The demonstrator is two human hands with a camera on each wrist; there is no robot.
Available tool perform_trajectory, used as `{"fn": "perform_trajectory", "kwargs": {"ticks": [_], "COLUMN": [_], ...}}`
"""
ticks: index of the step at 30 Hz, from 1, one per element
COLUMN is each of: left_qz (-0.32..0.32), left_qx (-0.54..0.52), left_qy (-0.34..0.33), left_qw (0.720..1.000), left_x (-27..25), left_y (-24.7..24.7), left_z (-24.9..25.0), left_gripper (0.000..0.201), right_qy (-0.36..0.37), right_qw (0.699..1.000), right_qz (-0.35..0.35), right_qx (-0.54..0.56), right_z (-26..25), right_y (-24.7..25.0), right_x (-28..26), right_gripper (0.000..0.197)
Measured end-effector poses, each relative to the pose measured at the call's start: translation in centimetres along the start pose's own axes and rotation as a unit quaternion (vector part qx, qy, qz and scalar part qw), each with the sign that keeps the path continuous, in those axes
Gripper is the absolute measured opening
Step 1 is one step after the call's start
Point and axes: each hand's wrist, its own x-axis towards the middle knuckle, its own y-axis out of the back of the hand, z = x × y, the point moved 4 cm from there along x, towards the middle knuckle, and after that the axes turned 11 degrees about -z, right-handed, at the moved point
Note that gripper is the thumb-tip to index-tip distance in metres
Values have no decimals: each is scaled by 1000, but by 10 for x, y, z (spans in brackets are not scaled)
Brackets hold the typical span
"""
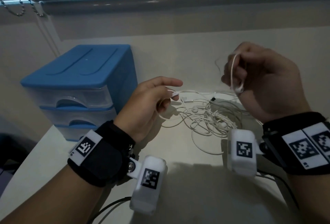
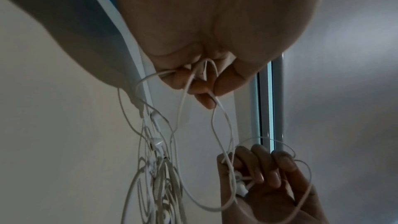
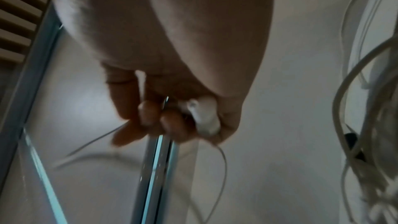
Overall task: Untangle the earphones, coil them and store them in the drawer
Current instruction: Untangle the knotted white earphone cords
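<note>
**A:** Where was the cord (image 1: pixel 205 114) sitting?

**B:** Mostly a white tangle on the table (image 1: pixel 187 54), between both hands, with the drawer unit (image 1: pixel 78 88) at 9 o'clock from it.

**A:** And the hands?

**B:** Left hand (image 1: pixel 148 105) was pinching a strand near the plug end. Right hand (image 1: pixel 264 79), up around 2 o'clock, had its fingers curled round an earbud (image 1: pixel 239 89) and a loop.

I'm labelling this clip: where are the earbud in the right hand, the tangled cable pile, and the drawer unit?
earbud (image 1: pixel 239 89), head view, on its white bulb below the curled fingers.
tangled cable pile (image 1: pixel 212 116), head view, on the knotted middle.
drawer unit (image 1: pixel 80 66), head view, on its blue top.
</note>
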Motion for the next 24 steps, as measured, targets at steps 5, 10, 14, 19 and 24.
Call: {"fn": "perform_trajectory", "kwargs": {"ticks": [5, 10, 14, 19, 24], "left_qz": [38, 50, 43, 14, -18], "left_qx": [83, 110, 88, 81, 92], "left_qy": [-49, -75, -103, -135, -147], "left_qw": [995, 990, 990, 988, 985], "left_x": [0, -3, -5, -7, -8], "left_y": [7, 6, 3, -3, -8], "left_z": [1, 6, 11, 15, 17], "left_gripper": [20, 18, 20, 21, 18], "right_qy": [-38, -109, -178, -63, -19], "right_qw": [979, 934, 908, 954, 957], "right_qz": [-198, -312, -311, -171, -26], "right_qx": [-44, -134, -216, -240, -289], "right_z": [7, 13, 23, 15, 16], "right_y": [-29, -47, -47, -40, -20], "right_x": [-8, -14, -17, -6, 0], "right_gripper": [22, 24, 19, 19, 16]}}
